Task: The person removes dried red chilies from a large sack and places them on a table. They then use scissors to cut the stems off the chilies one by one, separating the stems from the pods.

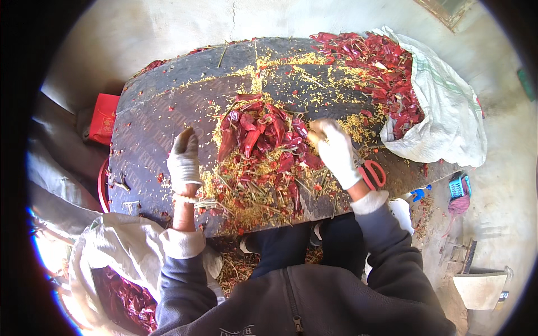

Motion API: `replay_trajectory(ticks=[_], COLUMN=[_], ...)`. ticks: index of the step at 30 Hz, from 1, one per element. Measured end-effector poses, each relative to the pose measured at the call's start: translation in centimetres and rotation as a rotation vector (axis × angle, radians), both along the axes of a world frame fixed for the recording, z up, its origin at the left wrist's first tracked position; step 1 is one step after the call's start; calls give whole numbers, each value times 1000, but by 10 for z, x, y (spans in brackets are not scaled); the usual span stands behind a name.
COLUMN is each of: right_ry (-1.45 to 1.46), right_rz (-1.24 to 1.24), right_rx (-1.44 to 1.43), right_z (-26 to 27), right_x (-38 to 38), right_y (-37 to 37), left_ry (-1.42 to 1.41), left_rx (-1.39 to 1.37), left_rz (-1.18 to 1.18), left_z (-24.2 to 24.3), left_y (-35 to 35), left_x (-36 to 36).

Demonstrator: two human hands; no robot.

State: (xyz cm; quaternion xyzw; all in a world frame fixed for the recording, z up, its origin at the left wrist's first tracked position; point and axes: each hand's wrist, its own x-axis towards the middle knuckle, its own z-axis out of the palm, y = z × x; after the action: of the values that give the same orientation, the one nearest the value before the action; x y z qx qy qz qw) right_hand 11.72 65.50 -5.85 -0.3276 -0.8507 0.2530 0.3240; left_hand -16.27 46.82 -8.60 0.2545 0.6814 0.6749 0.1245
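Observation:
A heap of dried red chili peppers (262,126) lies mid-table, with yellow seeds (252,210), stems and red scraps spread below it. My left hand (185,157), in a white glove with darkened fingertips, is raised over the table left of the heap; whether it holds anything cannot be told. Just right of the heap is my right hand (332,147), also gloved, its fingers bent and blurred near the peppers; its grip is unclear. Red-handled scissors (373,174) lie beside my right wrist, their blades partly hidden.
At the table's (147,126) back right, a white woven sack (445,101) spills more chilies (395,80). Another sack (122,239) holding chilies stands low at the left, beside my left arm. A red box (104,119) is at the left edge. A pale bin (480,289) stands lower right.

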Motion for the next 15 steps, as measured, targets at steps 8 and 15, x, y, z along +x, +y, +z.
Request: replay_trajectory(ticks=[8,15], right_ry=[-479,567], right_rz=[-163,-209], right_rx=[343,-722], right_z=[-62,-66], right_x=[18,27], right_y=[-33,-14], left_ry=[-215,-299], left_rx=[-73,-194], left_rz=[41,-173], left_z=[-8,-29], left_y=[-83,-120], left_x=[103,172])
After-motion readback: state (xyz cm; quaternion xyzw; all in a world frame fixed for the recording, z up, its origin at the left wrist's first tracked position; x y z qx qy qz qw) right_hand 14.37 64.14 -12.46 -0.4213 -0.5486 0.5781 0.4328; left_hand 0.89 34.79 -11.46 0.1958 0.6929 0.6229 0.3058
